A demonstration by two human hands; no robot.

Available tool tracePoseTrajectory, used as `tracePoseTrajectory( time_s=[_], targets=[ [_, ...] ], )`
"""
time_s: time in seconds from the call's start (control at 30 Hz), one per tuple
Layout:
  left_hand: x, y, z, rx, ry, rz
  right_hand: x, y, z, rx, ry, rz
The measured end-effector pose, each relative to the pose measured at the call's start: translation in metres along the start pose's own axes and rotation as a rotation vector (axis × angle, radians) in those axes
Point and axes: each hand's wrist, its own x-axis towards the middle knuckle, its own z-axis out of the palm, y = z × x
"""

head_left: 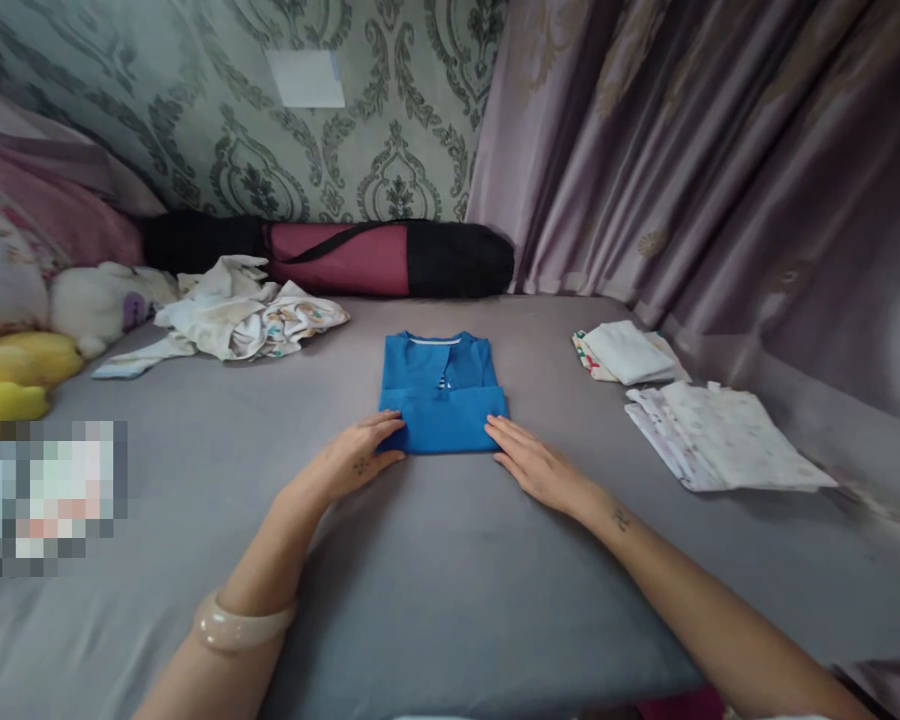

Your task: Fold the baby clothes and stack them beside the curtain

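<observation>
A blue shirt (444, 420) lies folded on the grey bed sheet, its lower part turned up over the front. The neckline with a pale inner band faces away from me, and a small striped detail shows at the placket. My left hand (360, 455) rests at the shirt's left edge, fingers stretched onto the cloth and thumb apart from them near the front corner. On the opposite edge lies my right hand (536, 465), with its fingers extended over the fabric. Neither hand is closed round the shirt.
Folded white cloths (742, 435) and a smaller folded pile (630, 352) are on the right. Crumpled clothes (247, 310) lie at the back left beside plush toys (97, 300). A maroon and black long bag (337, 260) lies along the wall. Curtains (645, 150) hang at right.
</observation>
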Motion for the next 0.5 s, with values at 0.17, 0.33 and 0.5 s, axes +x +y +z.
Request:
tracePoseTrajectory(
  time_s=[0.17, 0.33, 0.5],
  targets=[
    [-0.0019, 0.0020, -0.0015, 0.043, -0.051, -0.001, 0.0034, 0.0066, -0.0012, -0.064, 0.008, -0.043],
    [0.0001, 0.0051, -0.0021, 0.106, -0.051, -0.006, 0.0062, 0.0048, -0.0038, -0.155, -0.017, -0.084],
    [0.0026, 0.0077, -0.0029, 0.118, 0.007, 0.010, 0.0102, 0.0009, -0.0059, -0.215, -0.016, -0.103]
  ],
)
